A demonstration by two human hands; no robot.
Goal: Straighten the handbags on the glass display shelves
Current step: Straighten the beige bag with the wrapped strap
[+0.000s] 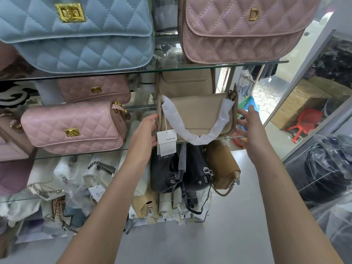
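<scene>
A beige handbag (198,111) stands upright on the middle glass shelf (80,154), its strap wrapped in white paper and a white tag (166,142) hanging from its left end. My left hand (145,133) rests against the bag's left end, fingers on its side. My right hand (247,128) is at the bag's right end with fingers spread, just touching or barely off it. A second beige bag (185,82) stands behind it. To the left sit two pink quilted bags, the front one (74,128) and the back one (93,88).
The upper glass shelf (247,63) carries a blue quilted bag (80,33) and a pink quilted bag (243,27). Below hang two black bags (181,172) and a tan bag (222,166). Wrapped stock crowds the lower left shelf. A glass panel (304,103) and bagged dark goods stand on the right.
</scene>
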